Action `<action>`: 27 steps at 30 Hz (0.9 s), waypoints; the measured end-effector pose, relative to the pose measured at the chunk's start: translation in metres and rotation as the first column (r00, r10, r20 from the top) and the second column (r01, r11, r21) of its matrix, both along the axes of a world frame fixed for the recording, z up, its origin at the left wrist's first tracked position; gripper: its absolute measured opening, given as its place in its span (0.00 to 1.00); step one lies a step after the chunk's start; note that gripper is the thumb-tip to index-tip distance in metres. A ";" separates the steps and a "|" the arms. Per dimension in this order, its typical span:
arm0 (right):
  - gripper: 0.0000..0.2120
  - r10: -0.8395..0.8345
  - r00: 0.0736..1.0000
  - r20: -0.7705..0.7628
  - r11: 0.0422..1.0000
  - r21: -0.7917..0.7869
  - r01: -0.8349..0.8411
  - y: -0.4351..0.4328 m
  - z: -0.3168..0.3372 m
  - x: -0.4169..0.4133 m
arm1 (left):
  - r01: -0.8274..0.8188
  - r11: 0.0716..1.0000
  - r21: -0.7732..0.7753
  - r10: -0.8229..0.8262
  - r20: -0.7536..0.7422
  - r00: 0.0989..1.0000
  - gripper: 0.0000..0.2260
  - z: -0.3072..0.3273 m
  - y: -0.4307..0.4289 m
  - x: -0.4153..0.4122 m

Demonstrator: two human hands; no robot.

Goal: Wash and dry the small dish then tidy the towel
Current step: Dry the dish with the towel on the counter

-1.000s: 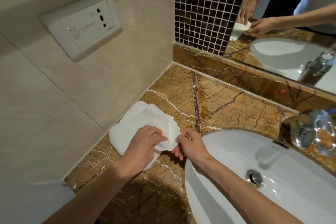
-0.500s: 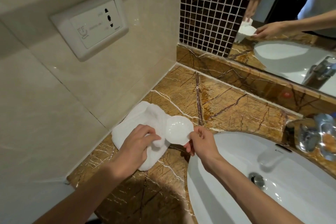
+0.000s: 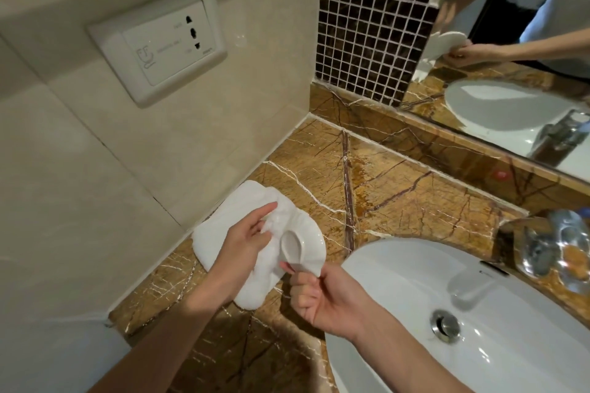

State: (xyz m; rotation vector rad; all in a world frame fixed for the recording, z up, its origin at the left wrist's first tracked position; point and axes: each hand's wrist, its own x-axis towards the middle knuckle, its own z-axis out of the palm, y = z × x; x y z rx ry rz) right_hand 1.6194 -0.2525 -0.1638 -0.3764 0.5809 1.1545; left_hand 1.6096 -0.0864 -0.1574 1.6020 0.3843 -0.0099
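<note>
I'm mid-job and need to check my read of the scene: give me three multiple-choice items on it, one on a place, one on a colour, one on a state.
1. Where does the towel lie?
A. in the basin
B. on the marble counter by the wall
C. over the tap

2. What colour is the small dish?
A. white
B. blue
C. brown

3. How is the dish held?
A. flat on the counter
B. tipped up, pinched at its lower edge by the right hand
C. upright in the left hand

Answers:
1 B, it rests on the counter against the beige wall, left of the basin.
2 A, it is as white as the towel.
3 B, the right fingers grip its rim while the left hand presses the towel.
</note>
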 end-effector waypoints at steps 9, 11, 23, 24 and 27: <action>0.10 0.150 0.988 0.021 0.984 -0.101 -0.148 -0.002 -0.005 0.016 | 0.277 0.956 0.100 -0.269 -0.081 0.960 0.11 -0.002 0.010 0.010; 0.09 0.202 0.978 0.050 0.975 -0.102 -0.196 -0.004 -0.005 0.016 | 0.276 0.947 0.165 -0.269 -0.063 0.961 0.11 -0.001 0.008 0.011; 0.17 0.167 0.763 0.624 0.831 -0.506 0.232 -0.005 0.003 0.009 | 0.147 0.930 0.337 -0.161 0.012 0.987 0.09 -0.013 -0.001 0.012; 0.17 0.209 0.686 0.697 0.811 -0.515 0.277 -0.004 0.003 0.006 | 0.129 0.932 0.340 -0.139 0.005 0.990 0.10 -0.014 -0.002 0.012; 0.09 0.408 0.384 0.828 0.743 -0.546 0.388 -0.005 0.002 -0.004 | 0.148 0.929 0.339 -0.150 -0.019 0.988 0.14 -0.015 -0.005 0.010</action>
